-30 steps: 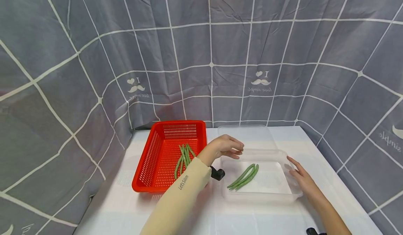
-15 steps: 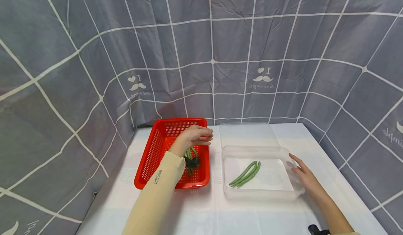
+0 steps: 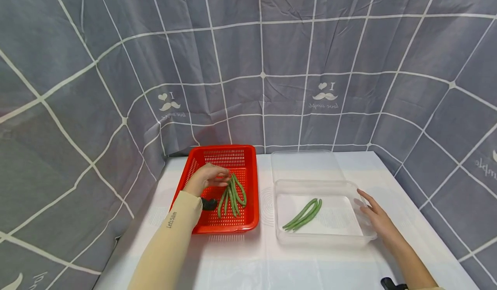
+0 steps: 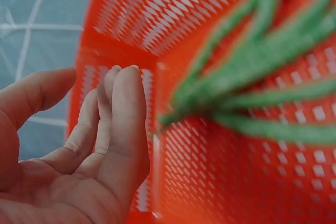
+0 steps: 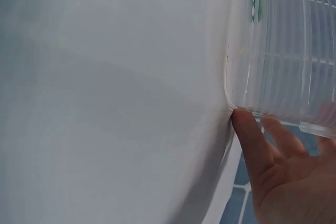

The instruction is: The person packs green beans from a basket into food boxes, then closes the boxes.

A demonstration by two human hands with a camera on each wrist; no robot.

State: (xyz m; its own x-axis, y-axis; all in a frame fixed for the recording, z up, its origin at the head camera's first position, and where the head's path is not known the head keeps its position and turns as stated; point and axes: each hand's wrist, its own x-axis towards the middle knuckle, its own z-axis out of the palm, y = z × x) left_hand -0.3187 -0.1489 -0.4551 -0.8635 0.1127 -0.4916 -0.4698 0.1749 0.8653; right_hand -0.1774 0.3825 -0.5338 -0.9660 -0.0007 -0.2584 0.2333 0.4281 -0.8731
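Note:
My left hand (image 3: 211, 177) hovers inside the red basket (image 3: 253, 195), at the upper left of a bunch of green beans (image 3: 234, 195). In the left wrist view its fingers (image 4: 128, 108) are loosely bent with a gap to the thumb and nothing between them; the beans (image 4: 252, 66) lie beside the fingers. My right hand (image 3: 375, 219) rests against the right wall of a clear plastic container (image 3: 326, 241). Fingertips touch that container (image 5: 283, 51) near its base in the right wrist view. A few green beans (image 3: 303, 215) lie at the container's left side.
Behind the container, a clear flat lid (image 3: 306, 165) lies on the white-covered table (image 3: 233, 260). A grey curtain (image 3: 240, 65) with white lines stands around the back and sides. Basket and container sit side by side with a narrow gap.
My left hand has moved left from above the container to inside the red basket, over the beans. My right hand stays at the container's side.

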